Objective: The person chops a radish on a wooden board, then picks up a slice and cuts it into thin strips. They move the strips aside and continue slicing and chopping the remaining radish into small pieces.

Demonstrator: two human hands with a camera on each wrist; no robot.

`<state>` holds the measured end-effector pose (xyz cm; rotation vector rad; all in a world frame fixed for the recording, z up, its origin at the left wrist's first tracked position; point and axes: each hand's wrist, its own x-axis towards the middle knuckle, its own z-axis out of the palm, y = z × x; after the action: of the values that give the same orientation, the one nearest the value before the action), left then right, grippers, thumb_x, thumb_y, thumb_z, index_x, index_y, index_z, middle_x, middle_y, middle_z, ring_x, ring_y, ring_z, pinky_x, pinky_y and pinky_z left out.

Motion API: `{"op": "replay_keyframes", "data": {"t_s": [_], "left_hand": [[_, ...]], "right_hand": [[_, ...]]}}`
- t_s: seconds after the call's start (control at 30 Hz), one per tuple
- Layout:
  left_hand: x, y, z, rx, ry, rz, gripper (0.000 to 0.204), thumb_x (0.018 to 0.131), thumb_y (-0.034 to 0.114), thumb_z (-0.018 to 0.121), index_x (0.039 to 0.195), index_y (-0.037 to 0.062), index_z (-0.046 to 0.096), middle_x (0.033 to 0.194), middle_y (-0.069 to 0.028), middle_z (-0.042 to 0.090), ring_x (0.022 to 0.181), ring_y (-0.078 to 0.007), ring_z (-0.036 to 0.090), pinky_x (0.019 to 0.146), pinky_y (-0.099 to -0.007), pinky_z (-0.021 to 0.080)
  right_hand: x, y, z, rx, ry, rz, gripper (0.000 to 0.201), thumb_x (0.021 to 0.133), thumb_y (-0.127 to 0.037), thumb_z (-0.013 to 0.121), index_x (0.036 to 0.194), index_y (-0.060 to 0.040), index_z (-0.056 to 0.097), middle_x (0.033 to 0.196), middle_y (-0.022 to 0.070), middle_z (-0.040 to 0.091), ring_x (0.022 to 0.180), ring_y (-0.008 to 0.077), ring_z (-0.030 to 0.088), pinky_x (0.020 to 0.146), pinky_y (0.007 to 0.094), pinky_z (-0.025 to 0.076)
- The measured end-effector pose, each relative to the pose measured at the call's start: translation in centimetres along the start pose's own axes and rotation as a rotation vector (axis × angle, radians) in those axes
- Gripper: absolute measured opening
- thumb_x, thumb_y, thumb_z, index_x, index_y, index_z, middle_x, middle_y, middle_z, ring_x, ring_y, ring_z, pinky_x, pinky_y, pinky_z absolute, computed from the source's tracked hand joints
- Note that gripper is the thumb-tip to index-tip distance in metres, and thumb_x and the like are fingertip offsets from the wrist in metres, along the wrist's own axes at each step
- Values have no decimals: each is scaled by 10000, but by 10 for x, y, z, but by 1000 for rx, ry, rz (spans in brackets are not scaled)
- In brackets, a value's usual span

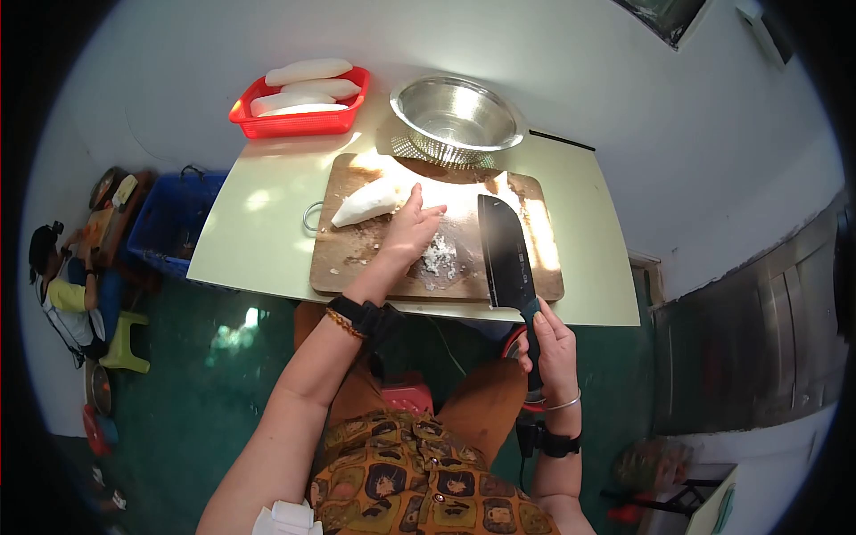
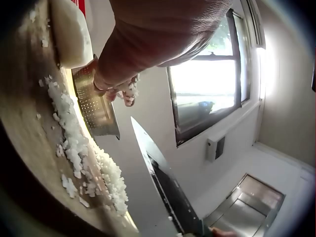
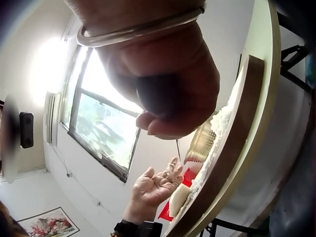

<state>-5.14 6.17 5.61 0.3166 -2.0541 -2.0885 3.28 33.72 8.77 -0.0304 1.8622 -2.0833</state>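
Right hand (image 1: 555, 343), lower centre: cleaver (image 1: 505, 252) gripped by its handle | left hand (image 1: 410, 229), centre: fingers relaxed, rested on cutting board (image 1: 357, 259) beside white root (image 1: 370, 201)

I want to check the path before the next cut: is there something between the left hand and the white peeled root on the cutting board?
Nothing visible does. The left hand hovers over the cutting board, right beside the white root, with only bare board between them.

Dark cleaver (image 1: 505, 252), white root (image 1: 367, 202) on board
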Motion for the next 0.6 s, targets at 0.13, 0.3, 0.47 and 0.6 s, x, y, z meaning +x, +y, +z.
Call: {"op": "replay_keyframes", "data": {"t_s": [0.13, 0.3, 0.47, 0.6], "left_hand": [[10, -24, -7, -66, 61, 97, 679, 881, 44, 602, 1472, -34, 278, 1132, -118, 669, 681, -4, 495, 622, -153, 428], [1, -3, -26, -231, 337, 264, 414, 912, 17, 559, 1320, -38, 515, 1011, -50, 654, 744, -20, 516, 683, -165, 438], [-10, -2, -49, -358, 455, 290, 262, 938, 69, 541, 1182, 26, 626, 945, 10, 636, 767, -18, 533, 701, -161, 448], [-14, -12, -60, -317, 476, 297, 258, 936, 58, 533, 1173, 3, 619, 962, -13, 635, 809, -43, 550, 746, -184, 461]], "right_hand": [[-6, 1, 1, -119, -47, -37, 422, 1022, -211, 471, 1420, -69, 451, 647, 0, 543, 444, 40, 457, 414, 184, 399], [-20, -13, 23, -330, -156, 1, 415, 1012, -179, 499, 1414, -80, 471, 649, -39, 508, 488, 19, 432, 453, 184, 375], [-11, 2, 48, -588, -332, -252, 397, 991, -155, 519, 1367, -29, 493, 660, 16, 476, 587, 69, 476, 561, 231, 429], [3, 2, 65, -616, -371, -276, 384, 966, -169, 540, 1320, -24, 517, 648, 142, 508, 578, 153, 552, 595, 304, 481]]}}
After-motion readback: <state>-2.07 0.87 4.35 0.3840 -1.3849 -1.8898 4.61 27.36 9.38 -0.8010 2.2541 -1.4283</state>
